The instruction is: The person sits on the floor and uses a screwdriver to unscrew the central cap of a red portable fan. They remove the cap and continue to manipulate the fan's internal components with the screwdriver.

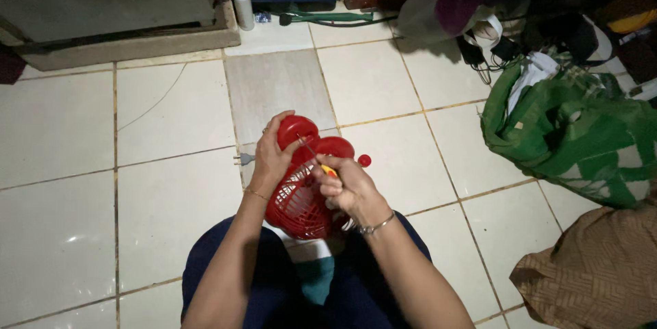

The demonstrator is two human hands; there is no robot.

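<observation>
I see my left hand point(270, 158) wrapped around the upper side of a small red fan point(301, 185) that rests on my lap above the tiled floor point(171, 185); that grip is closed on the rounded red housing, with the wire grille facing down toward my knees. My right hand point(349, 188) is shut around a screwdriver point(321, 163) with a yellow handle, its thin shaft angled up and to the left so the tip meets the back of the housing. A small red cap point(364, 160) sits just beside the fan on its right, whether on the floor or attached I cannot tell. A plug point(245, 159) lies on the floor just left of my left hand.

To do this well, I judge that the tip needs to sit square in the screw head before any turning, and the shaft looks tilted, so I would bring it more in line with the screw. The left grip should press the fan firmly against my lap so the body does not spin with the tool. The light is dim and the screw itself is hidden from me, so I would go by feel and turn slowly, with steady pressure along the shaft to keep the tip from slipping onto the plastic

Farther off, a white spray bottle point(242, 0) stands near the wall, and green cloth point(575, 130) is piled to the right
</observation>
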